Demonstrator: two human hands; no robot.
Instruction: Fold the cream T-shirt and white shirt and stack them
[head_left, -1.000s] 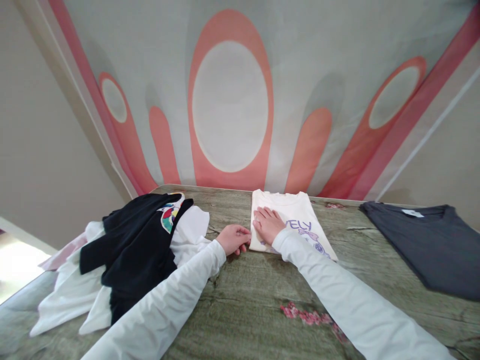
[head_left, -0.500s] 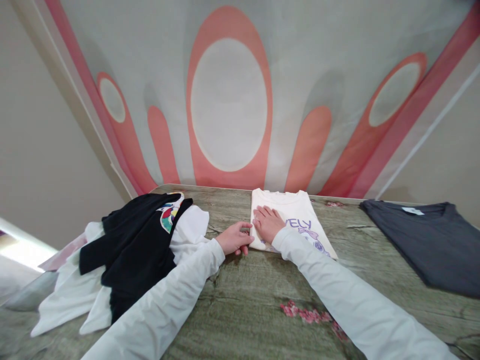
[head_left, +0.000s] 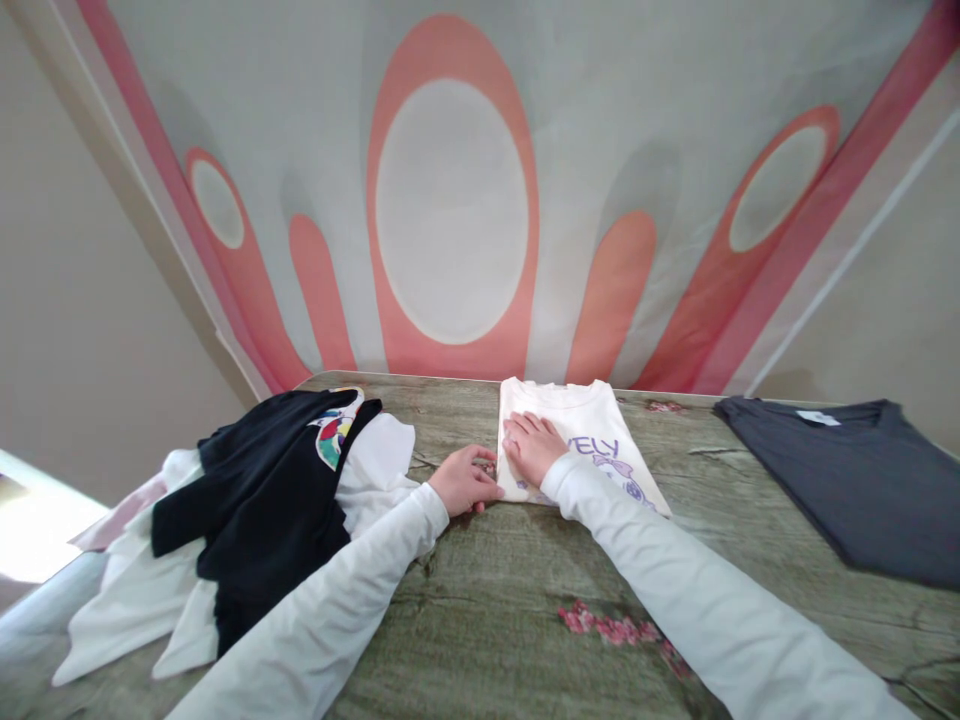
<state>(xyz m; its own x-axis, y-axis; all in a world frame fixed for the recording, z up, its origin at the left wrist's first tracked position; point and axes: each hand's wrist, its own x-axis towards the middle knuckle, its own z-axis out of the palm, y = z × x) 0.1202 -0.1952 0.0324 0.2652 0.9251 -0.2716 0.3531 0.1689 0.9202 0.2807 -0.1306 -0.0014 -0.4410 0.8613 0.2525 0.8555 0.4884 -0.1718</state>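
A folded white T-shirt (head_left: 551,397) with purple lettering and a cartoon print lies flat on the wood-patterned table. My right hand (head_left: 534,448) rests palm down on its left half, fingers stretched out, covering part of the lettering. At the shirt's lower left edge is my left hand (head_left: 466,480), its fingers loosely bent and apart, with the fingertips touching the edge. No cloth shows clearly gripped in it. Left of that hand lies a loose heap of clothes, with a black garment (head_left: 277,480) with a colourful print on top of white ones (head_left: 379,455).
A dark grey folded T-shirt (head_left: 847,480) lies at the right side of the table (head_left: 480,610). Behind the table's far edge hangs a grey backdrop with pink shapes (head_left: 450,355). Pink blossoms (head_left: 615,628) are printed on the table surface.
Both hands stay almost where they were on and beside the white T-shirt. The whole view has shifted slightly; the clothes have not visibly moved on the table.
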